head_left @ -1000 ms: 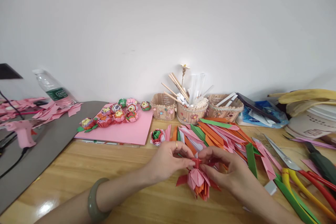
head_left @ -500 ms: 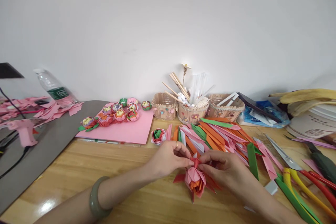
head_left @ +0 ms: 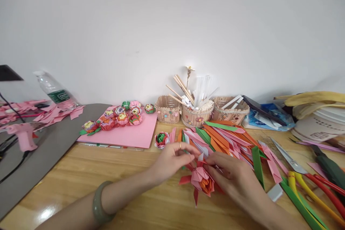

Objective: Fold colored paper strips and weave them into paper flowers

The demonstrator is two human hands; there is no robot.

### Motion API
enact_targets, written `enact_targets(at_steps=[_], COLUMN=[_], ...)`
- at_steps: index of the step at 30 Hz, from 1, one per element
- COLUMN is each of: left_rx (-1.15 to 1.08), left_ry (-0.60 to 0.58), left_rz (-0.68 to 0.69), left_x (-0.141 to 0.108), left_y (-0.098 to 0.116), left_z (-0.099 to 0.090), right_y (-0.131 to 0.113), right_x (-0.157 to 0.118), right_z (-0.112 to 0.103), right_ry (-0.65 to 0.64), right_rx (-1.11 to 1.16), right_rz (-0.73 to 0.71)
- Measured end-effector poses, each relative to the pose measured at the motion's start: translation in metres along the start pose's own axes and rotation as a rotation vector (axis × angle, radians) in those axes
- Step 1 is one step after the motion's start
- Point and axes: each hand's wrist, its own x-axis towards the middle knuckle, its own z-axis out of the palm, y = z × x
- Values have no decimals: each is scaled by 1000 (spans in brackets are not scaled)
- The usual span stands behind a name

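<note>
A folded paper flower (head_left: 201, 179), pink outside with orange inner petals and red pointed pieces around it, is held low over the wooden table. My right hand (head_left: 229, 172) grips its right and upper side, with thumb and fingers closed on the paper. At its upper left, my left hand (head_left: 175, 160) has its thumb and fingers curled together near a red piece; what lies between the fingertips is too small to make out. Just behind the hands lie folded paper strips (head_left: 218, 140) in orange, pink and green. A small green-centred paper flower (head_left: 161, 139) sits beside them.
Finished paper flowers (head_left: 122, 118) rest on a pink sheet (head_left: 129, 137). Three baskets (head_left: 196, 116) stand by the wall. On the right are scissors (head_left: 291, 160) and yellow-handled scissors (head_left: 312, 190); on the left, a pink glue gun (head_left: 25, 136) and a bottle (head_left: 54, 90).
The flower has turned and tilted, its orange centre now further right. My left fingertips have shifted slightly left and up, away from its top. My right hand has moved over its upper right side.
</note>
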Motion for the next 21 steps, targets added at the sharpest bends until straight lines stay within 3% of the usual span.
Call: enact_targets(at_steps=[3, 6, 8, 10, 13, 16, 21], left_rx=[-101, -83, -10, 107, 256, 358, 354], left_ry=[-14, -54, 7, 106, 192, 196, 215], left_rz=[-73, -57, 71, 251, 448, 552, 472], left_x=[0, -3, -6, -9, -13, -16, -16], left_y=[4, 6, 7, 7, 6, 2, -2], left_z=[0, 3, 4, 5, 5, 6, 10], right_y=[3, 4, 2, -4, -15, -21, -16], right_x=[-2, -3, -4, -4, -2, 2, 7], right_z=[-1, -1, -3, -5, -9, -9, 1], right_ry=[97, 205, 324, 370, 146, -95, -186], right_rx=[-86, -154, -146, -73, 178, 476, 685], right_rz=[-180, -309, -295, -184, 62, 259, 491])
